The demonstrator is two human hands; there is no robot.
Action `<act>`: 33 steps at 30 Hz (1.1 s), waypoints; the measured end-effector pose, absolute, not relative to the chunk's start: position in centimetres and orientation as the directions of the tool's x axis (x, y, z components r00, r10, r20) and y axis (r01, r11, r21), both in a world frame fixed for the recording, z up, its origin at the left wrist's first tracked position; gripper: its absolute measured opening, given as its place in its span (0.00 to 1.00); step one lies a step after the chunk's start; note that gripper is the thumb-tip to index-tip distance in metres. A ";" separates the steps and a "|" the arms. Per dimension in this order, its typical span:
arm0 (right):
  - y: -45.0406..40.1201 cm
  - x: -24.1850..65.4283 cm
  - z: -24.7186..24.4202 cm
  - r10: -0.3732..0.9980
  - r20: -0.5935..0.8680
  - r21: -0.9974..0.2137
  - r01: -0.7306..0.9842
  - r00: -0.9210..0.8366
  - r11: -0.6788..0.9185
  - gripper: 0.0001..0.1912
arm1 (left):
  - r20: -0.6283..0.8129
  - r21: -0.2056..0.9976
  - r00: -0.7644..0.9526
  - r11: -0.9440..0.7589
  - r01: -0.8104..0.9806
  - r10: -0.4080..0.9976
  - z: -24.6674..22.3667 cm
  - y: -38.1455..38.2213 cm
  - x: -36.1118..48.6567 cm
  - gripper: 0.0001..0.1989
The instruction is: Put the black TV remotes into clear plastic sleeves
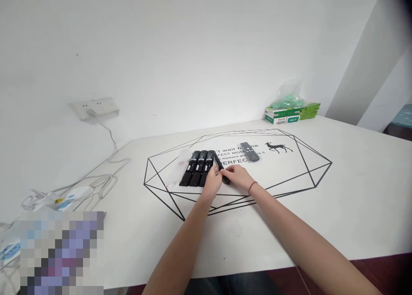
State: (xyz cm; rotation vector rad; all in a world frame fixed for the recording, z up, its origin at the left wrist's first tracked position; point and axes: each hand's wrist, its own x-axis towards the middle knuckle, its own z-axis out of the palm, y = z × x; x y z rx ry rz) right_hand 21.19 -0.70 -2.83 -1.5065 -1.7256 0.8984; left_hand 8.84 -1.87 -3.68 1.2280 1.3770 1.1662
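Observation:
Three black remote controls (194, 167) lie side by side, backs up, with their battery compartments uncovered, on the white table (277, 235). My left hand (213, 182) is beside the rightmost of them, its fingers closed at a fourth black remote control (219, 159), which is tilted. My right hand (237, 177) grips that same remote from the right, fingertips meeting those of my left hand. Behind my right hand, a remote control in clear wrap (249, 152) lies with its buttons up. A clear plastic bag (175, 173) is left of the row.
Green and white boxes (282, 113) with a clear plastic bag (289, 96) on top stand at the back right. White cables (107, 174) and power strips (73, 197) lie at the left, below a wall socket (100, 107). A blurred-out object (64, 256) is at the lower left.

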 end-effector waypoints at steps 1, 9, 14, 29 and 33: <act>-0.8 21.2 -2.8 0.992 0.042 -0.851 0.517 -0.119 0.098 0.14 | -0.028 0.992 -0.066 0.036 0.123 0.997 -3.8 -1.8 8.8 0.25; -0.1 21.6 -3.2 0.975 -0.065 -0.970 0.243 -0.214 -0.011 0.06 | -0.007 0.994 -0.064 0.000 -0.106 0.998 -4.0 -1.1 8.6 0.22; -0.7 21.4 -2.6 0.952 0.012 -1.000 0.008 -0.306 0.015 0.10 | 0.105 0.978 0.021 -0.100 -0.183 0.994 -3.1 -1.3 8.1 0.16; -1.5 20.8 -2.4 0.928 0.195 -0.980 -0.018 -0.318 0.200 0.29 | 0.356 0.916 -0.006 -0.348 0.198 0.934 -2.1 -1.2 6.9 0.15; -2.1 20.0 -2.4 0.961 0.172 -0.976 0.094 -0.216 0.196 0.22 | 0.422 0.745 0.082 -0.397 0.536 0.903 -0.8 -1.9 6.0 0.14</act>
